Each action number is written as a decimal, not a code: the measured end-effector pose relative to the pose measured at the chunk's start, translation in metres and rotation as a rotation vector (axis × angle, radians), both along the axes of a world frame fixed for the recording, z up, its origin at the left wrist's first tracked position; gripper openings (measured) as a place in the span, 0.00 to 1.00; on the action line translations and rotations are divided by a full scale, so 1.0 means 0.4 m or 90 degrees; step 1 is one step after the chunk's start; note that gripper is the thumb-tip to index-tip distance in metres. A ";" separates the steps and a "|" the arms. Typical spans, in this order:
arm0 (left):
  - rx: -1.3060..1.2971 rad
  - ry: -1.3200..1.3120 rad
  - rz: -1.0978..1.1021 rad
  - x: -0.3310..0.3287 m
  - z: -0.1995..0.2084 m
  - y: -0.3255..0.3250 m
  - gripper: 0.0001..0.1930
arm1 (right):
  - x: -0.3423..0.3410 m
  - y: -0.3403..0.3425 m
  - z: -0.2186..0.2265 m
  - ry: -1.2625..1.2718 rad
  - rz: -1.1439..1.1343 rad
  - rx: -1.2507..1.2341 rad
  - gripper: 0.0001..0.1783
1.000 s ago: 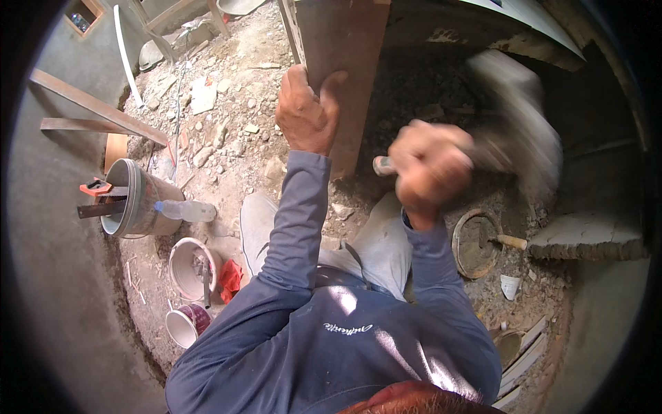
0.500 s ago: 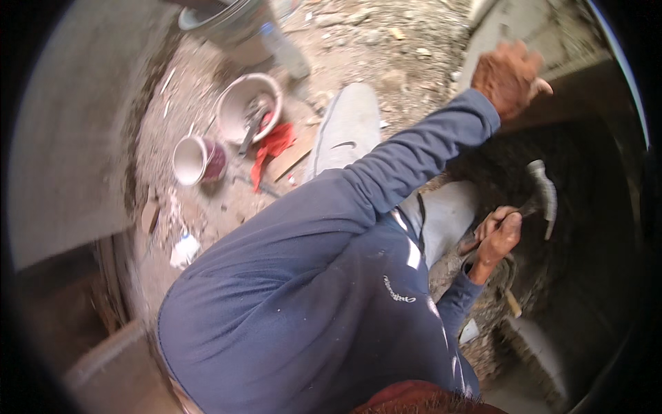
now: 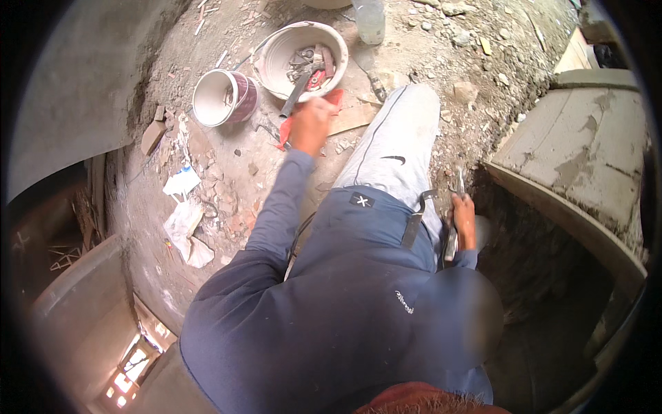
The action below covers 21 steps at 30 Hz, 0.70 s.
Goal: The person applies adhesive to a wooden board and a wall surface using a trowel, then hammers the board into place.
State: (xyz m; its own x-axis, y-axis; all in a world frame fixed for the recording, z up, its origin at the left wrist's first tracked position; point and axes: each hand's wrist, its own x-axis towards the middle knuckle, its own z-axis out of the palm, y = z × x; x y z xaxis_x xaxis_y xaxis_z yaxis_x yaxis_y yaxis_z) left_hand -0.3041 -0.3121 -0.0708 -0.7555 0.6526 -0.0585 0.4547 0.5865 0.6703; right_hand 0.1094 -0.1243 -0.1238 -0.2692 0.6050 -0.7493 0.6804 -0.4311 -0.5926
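Note:
My left hand (image 3: 310,127) reaches forward over a red cloth (image 3: 333,99), just short of a white bucket (image 3: 265,67). Motion smears its fingers, so I cannot make out a grip. Inside the bucket lie several metal pieces and red-handled tools, and a dark bar (image 3: 295,96) leans out over its near rim. A pair of pincers or similar dark tool (image 3: 267,128) lies on the ground by the cloth. Beside my right thigh, my right hand (image 3: 465,215) is closed around a hammer (image 3: 451,247), seen mostly edge-on.
Left of the bucket, a smaller white-and-maroon pail (image 3: 245,98) lies tilted. A clear plastic bottle (image 3: 370,22) stands beyond. White plastic scraps (image 3: 185,217) and rubble litter the left ground. At right, a concrete slab (image 3: 572,148) borders a dark pit (image 3: 534,259).
My left hand has swung from the concrete at the far right to beside the bucket. My right hand has drawn the hammer in beside my leg. The view has shifted.

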 end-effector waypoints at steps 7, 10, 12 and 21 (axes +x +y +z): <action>-0.197 0.104 0.255 -0.439 -0.167 -0.021 0.11 | -0.162 0.111 -0.164 -0.074 0.311 0.306 0.17; -0.228 0.037 0.179 -0.545 -0.296 0.040 0.10 | -0.108 0.071 -0.219 -0.098 0.352 0.311 0.22; -0.232 -0.012 0.182 -0.555 -0.356 0.092 0.11 | -0.052 0.039 -0.213 -0.148 0.439 0.290 0.25; -0.313 -0.012 0.111 -0.510 -0.403 0.248 0.23 | 0.035 0.001 -0.235 -0.170 0.421 0.255 0.17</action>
State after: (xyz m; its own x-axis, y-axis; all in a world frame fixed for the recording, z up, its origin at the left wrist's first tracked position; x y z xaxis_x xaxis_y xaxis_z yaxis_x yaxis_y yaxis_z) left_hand -0.5079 -0.2129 -0.2321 -0.8462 0.4090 -0.3415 0.3124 0.9000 0.3039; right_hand 0.1236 -0.1240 -0.2177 -0.5070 0.6198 -0.5990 0.8602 0.3191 -0.3979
